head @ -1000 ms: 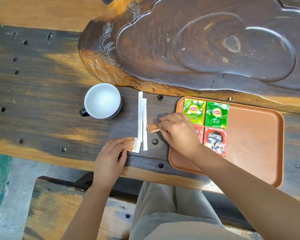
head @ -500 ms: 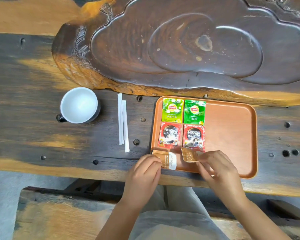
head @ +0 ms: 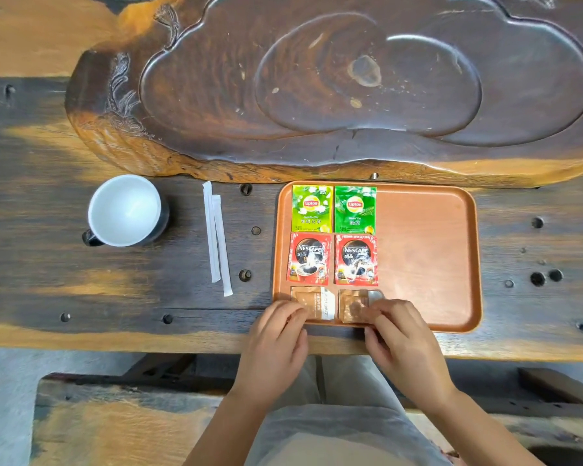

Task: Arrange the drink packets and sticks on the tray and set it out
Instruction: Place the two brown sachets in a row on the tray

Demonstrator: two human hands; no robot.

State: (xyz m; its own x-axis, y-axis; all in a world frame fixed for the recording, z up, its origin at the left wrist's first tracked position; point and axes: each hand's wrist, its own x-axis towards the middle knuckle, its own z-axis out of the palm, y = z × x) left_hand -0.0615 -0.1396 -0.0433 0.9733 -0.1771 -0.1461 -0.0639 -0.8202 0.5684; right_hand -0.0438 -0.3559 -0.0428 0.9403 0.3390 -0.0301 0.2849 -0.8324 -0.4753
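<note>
Left hand (head: 272, 344) pinches one brown packet (head: 313, 302), right hand (head: 405, 341) the other (head: 353, 306) — both now flat at the tray's (head: 428, 257) six-o'clock rim, no longer half off it. At nine o'clock lie two sticks (head: 216, 237) and a cup (head: 125, 210); the tray's three-o'clock half is bare.

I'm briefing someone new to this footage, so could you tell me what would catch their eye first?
The orange tray at centre right, with green Lipton packets above red Nescafe packets. Both hands, left hand and right hand, set brown packets at its near edge. A white cup and two white sticks lie left.
</note>
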